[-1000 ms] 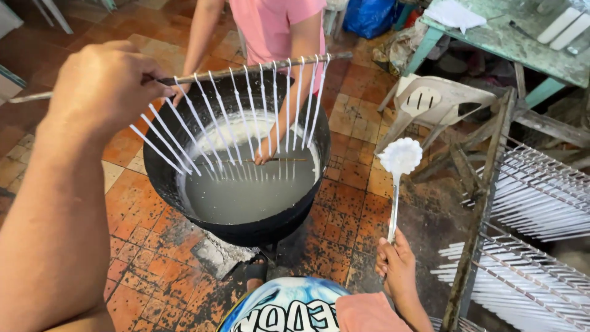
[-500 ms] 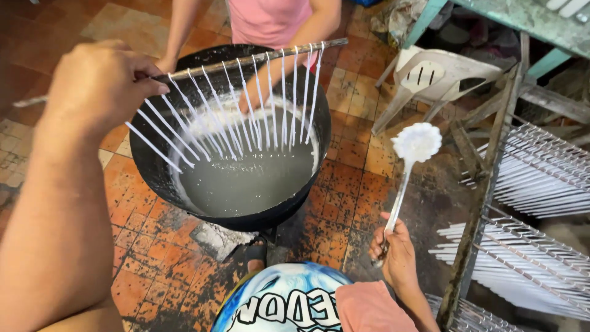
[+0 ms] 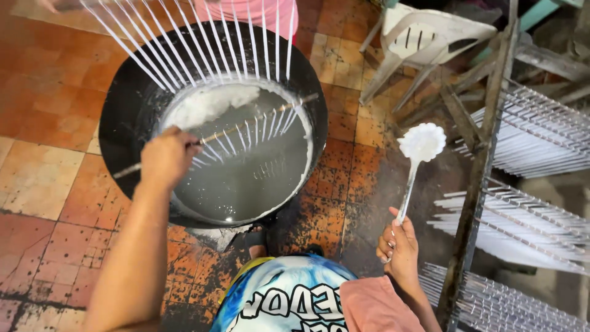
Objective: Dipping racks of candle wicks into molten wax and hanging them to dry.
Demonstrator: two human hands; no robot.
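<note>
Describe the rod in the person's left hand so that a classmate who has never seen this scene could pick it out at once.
Find the big black pot of grey-white liquid on the tiled floor. The left hand holds a thin rod low across it, its short white candles dipping into the liquid. The other row of candles hangs higher, clear of the liquid.

The upper rod's white candles (image 3: 203,43) run off the top edge — their rod and holder unseen.
</note>
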